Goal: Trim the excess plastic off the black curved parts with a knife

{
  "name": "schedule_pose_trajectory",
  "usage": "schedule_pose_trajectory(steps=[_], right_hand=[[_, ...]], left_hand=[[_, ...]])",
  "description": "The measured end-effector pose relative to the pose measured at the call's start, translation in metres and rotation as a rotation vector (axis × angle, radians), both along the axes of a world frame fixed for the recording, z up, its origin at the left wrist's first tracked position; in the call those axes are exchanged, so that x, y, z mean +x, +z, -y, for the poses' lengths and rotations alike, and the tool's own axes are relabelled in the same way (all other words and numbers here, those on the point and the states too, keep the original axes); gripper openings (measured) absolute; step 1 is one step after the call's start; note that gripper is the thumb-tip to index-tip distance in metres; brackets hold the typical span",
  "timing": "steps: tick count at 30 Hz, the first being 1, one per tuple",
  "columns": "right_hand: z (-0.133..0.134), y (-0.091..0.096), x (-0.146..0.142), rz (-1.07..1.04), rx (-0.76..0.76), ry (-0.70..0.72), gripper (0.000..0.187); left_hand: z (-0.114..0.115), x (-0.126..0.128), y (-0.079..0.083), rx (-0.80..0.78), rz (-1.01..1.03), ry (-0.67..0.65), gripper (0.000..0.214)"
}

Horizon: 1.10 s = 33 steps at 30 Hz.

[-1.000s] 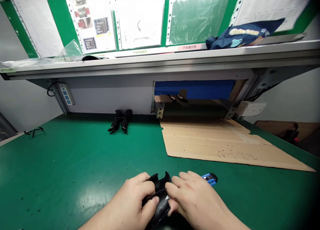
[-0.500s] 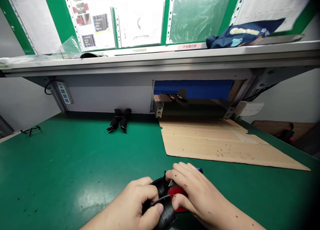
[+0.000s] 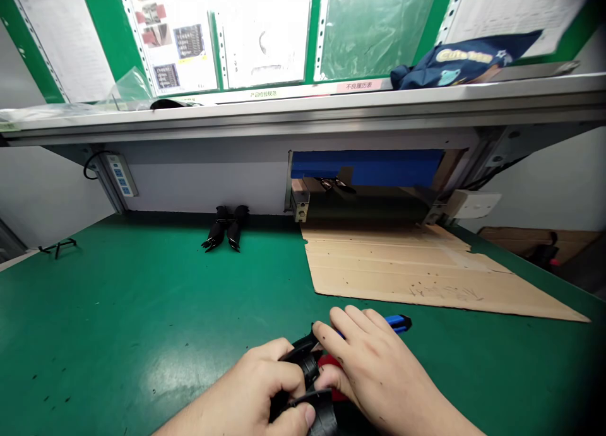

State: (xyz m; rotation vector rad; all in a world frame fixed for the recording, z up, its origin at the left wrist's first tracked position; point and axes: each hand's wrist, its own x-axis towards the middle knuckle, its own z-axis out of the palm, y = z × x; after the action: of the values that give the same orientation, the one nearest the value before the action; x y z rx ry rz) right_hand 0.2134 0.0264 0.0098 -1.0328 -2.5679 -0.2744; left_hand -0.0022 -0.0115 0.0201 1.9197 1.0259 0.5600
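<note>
1. The left hand (image 3: 258, 388) clasps a ribbed black plastic part (image 3: 307, 385) low on the green mat (image 3: 118, 322).
2. The right hand (image 3: 374, 373) curls around a blue-handled tool (image 3: 396, 323).
3. Flat cardboard (image 3: 416, 272) lies beyond.

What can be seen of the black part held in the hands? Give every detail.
The black part looks like moulded plastic, dark and slightly glossy, curved, with ribbed ridges on its lower section and a pointed tip toward the bench back. It sits low over the green mat. The left hand grips it; the right hand touches it from the right. Fingers hide much of it.
</note>
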Motion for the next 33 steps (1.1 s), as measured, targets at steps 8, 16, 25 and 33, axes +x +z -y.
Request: schedule_pose_trajectory(steps=[8, 16, 25, 33], right_hand=[[0.002, -0.005, -0.002, -0.012, 0.009, -0.02, 0.021], [0.003, -0.005, -0.003, -0.039, 0.019, -0.041, 0.031], [0.002, -0.013, -0.003, -0.066, -0.034, 0.005, 0.023], [0.001, -0.018, -0.006, -0.068, 0.006, 0.023, 0.016]], left_hand=[[0.0, 0.001, 0.003, -0.026, -0.072, 0.021, 0.02], [0.004, -0.004, 0.015, -0.16, -0.082, 0.013, 0.018], [0.003, -0.003, 0.007, -0.116, -0.018, -0.036, 0.023], [0.005, -0.003, 0.011, -0.067, -0.085, -0.06, 0.023]])
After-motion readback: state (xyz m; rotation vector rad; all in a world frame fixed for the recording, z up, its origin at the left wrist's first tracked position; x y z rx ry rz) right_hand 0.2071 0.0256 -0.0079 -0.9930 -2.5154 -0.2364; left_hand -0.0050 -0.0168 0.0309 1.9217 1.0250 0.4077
